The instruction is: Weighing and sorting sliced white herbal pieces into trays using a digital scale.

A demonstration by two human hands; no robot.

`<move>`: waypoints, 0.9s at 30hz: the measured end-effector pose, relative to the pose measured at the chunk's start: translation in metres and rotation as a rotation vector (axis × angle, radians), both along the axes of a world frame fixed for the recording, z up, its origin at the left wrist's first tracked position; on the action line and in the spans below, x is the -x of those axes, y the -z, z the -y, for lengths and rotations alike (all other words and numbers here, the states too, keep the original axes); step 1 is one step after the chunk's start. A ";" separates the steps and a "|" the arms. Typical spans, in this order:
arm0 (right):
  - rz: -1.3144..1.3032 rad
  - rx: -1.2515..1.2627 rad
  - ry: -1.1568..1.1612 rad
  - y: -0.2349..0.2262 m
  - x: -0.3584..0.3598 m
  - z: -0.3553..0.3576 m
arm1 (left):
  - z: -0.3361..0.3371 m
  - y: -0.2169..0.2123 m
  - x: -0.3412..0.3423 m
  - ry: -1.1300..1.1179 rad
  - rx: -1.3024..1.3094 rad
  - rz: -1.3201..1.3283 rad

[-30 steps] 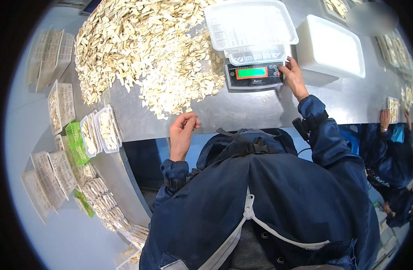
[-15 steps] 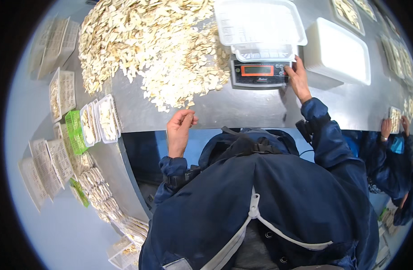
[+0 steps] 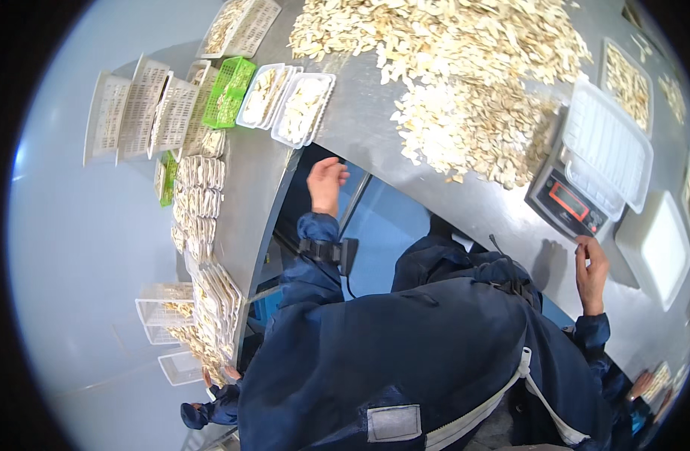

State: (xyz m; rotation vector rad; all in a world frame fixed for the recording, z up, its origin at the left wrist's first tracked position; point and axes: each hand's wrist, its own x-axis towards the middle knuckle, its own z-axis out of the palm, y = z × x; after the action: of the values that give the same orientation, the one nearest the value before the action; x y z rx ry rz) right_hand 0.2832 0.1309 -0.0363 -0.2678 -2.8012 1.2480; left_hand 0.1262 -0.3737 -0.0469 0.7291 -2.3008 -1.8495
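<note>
My left hand (image 3: 327,185) hangs just off the table edge near the trays of pale slices (image 3: 303,110). Its fingers are loosely bent, and nothing shows in them. At the near corner of a black digital scale (image 3: 564,201) is my right hand (image 3: 591,275), empty, with fingers partly extended by the buttons; whether they touch is unclear. Clear plastic trays (image 3: 609,143) rest on the scale, one tilted over another. A large heap of pale, flat dried slices (image 3: 465,113) spreads over the metal table beyond my hands.
White stacked containers (image 3: 655,252) stand right of the scale. A slice-filled tray (image 3: 627,86) lies farther back. On the left are a green basket (image 3: 230,92), white perforated baskets (image 3: 143,105) and rows of packed trays (image 3: 200,197). Other people work at lower left (image 3: 215,406) and lower right (image 3: 640,385).
The view has swung left, so the table appears rotated. My left hand has drawn away from the heap toward the filled trays. My right hand has pulled back to the scale's near corner.
</note>
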 end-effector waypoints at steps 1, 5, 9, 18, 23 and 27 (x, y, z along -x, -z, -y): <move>0.024 -0.031 -0.055 -0.010 0.007 0.009 | 0.026 0.001 0.007 -0.102 -0.070 0.011; -0.028 -0.055 -0.133 -0.027 0.037 0.045 | 0.124 0.021 0.039 -0.387 -0.301 0.109; -0.028 -0.136 -0.146 -0.029 0.063 0.080 | 0.160 0.038 0.072 -0.407 -0.196 0.208; -0.052 -0.235 -0.198 -0.053 0.111 0.145 | 0.211 0.090 0.097 -0.124 -0.201 0.246; 0.005 -0.244 -0.195 -0.051 0.125 0.147 | 0.225 0.091 0.093 0.042 -0.157 0.229; -0.032 -0.253 -0.175 -0.055 0.123 0.144 | 0.209 0.078 0.103 -0.235 -0.472 0.123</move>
State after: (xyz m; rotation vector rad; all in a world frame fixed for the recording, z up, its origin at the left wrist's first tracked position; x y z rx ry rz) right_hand 0.1605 -0.0128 0.0183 0.0123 -2.9661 0.8985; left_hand 0.0228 -0.5826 -0.1249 1.1404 -1.7454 -2.3036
